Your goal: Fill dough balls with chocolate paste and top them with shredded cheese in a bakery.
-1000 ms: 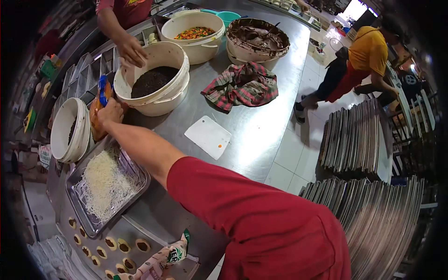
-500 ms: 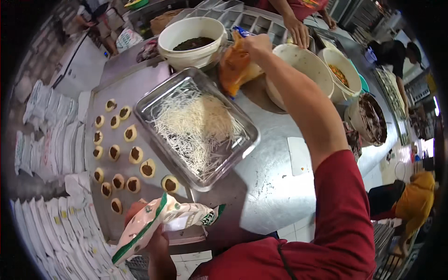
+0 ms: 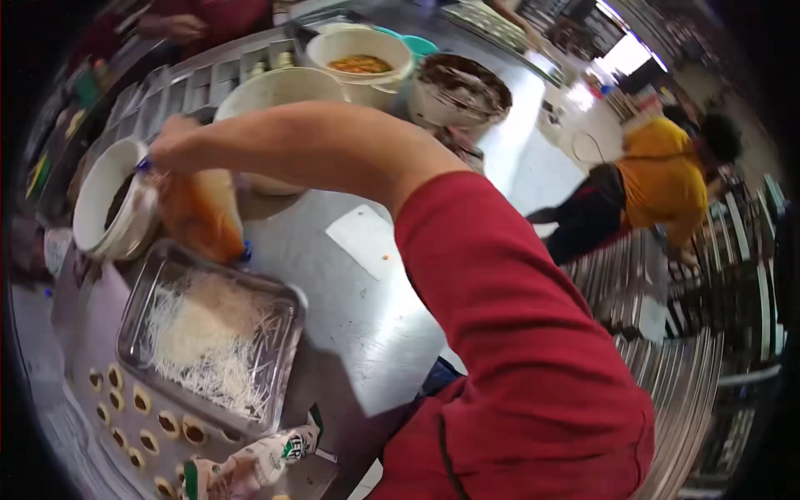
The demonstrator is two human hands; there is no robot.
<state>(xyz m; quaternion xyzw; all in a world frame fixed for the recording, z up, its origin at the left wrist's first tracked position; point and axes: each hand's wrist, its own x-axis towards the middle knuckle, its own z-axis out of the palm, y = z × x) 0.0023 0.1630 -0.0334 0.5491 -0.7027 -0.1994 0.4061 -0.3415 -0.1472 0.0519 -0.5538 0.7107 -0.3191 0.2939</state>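
My right hand is closed on the top of a clear plastic bag with orange contents. The bag hangs beside a white bucket of dark filling, its lower end close to the far edge of a glass dish. White shreds fill the dish, with a beige powdery heap over them. At the lower edge lies a white and green packet, partly cut off. My left hand does not show. Left of the dish, several dough rounds with brown centres sit on a metal tray.
Far along the metal table stand a large cream bucket, a bucket of orange-yellow filling and a tub smeared with dark paste. A white sheet lies mid-table. A person in yellow bends over at the right; another person's hand shows far left.
The view has swung to the right, shifting everything leftward. My right hand still grips the orange bag. My left hand, earlier holding the white and green packet, has passed out of view.
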